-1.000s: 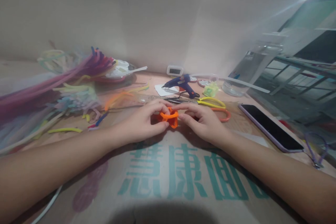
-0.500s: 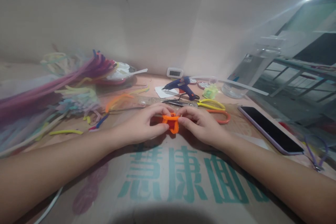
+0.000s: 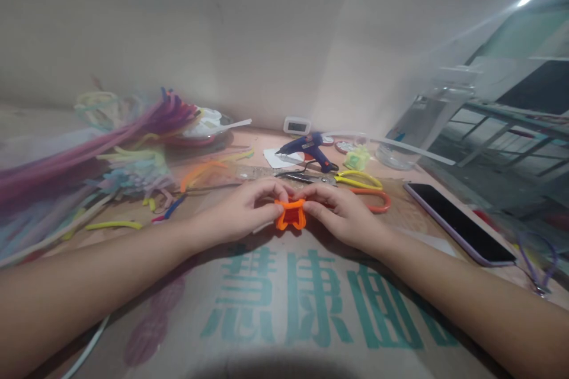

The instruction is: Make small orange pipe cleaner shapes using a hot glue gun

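Observation:
Between my two hands is a small orange pipe-cleaner piece [image 3: 291, 215], bent into a boxy frame with a darker red inside. My left hand [image 3: 253, 206] pinches its left side between thumb and fingers. On the opposite side, the thumb and fingers of my right hand [image 3: 340, 212] close on its right edge. The fingers hide part of its back. Just beyond my hands lie scissors [image 3: 358, 179] with one yellow and one orange handle, their blades pointing left.
A blue glue gun [image 3: 306, 147] rests on white paper [image 3: 278, 159] behind the scissors. Bundles of coloured pipe cleaners [image 3: 133, 172] fill the left. A phone [image 3: 460, 222] lies at right, near a clear jar [image 3: 409, 124]. Printed cardboard [image 3: 275, 361] covers the table; a small white digital display [image 3: 297, 125] stands behind.
The orange piece has been turned so its open, boxy side faces me. Both hands stay on it, with the fingers slightly shifted.

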The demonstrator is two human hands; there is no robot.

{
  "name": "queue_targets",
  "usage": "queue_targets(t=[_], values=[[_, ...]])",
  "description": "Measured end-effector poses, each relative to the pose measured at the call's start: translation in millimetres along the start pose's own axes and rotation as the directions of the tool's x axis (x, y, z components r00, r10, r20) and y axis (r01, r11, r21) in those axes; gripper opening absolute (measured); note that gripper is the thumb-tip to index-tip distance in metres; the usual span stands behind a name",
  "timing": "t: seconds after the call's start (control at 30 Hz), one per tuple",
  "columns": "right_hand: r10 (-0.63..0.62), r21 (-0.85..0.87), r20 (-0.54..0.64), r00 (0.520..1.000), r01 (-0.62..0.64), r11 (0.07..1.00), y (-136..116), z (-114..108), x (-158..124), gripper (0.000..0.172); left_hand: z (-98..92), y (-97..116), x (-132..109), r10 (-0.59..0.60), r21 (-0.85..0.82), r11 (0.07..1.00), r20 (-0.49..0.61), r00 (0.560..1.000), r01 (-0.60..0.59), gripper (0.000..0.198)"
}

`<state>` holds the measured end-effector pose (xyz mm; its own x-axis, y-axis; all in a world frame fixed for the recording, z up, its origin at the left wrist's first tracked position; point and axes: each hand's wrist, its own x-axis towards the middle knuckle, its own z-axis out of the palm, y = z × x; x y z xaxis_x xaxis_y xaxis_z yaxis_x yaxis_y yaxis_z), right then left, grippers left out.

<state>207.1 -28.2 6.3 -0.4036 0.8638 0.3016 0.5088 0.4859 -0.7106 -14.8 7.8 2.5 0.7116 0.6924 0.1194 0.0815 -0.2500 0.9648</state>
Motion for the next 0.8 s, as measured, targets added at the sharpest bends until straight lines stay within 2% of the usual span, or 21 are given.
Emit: queue_targets(t=[0.2,0.43,0.63,0.8], values=[[0.069,0.075,0.076,0.995,-0.074,0.994,0.7,-0.4,1.1,0.015,0.3,0.6,-1.1,0.002,0.084,0.996,-0.045,0.999,0.001,0.003],[-0.065,-0.081,0.028,0.998,0.067,0.994,-5.8,0.2,-1.6,0.013,-3.5,-4.1,-0.6,0.112,0.251,0.963,-0.029,0.993,-0.101,0.012],[-0.063,-0.091,0.046,0.997,0.067,0.994,-5.8,0.8,-1.9,0.014,-4.5,-7.2,-0.9,0.091,0.284,0.956,-0.032,0.995,-0.078,0.014],[-0.075,-0.114,0.042,0.996,0.08,0.99,-4.6,1.0,-1.9,0.015,-4.6,-5.8,-1.6,0.148,0.344,0.93,-0.028,0.989,-0.129,0.007]])
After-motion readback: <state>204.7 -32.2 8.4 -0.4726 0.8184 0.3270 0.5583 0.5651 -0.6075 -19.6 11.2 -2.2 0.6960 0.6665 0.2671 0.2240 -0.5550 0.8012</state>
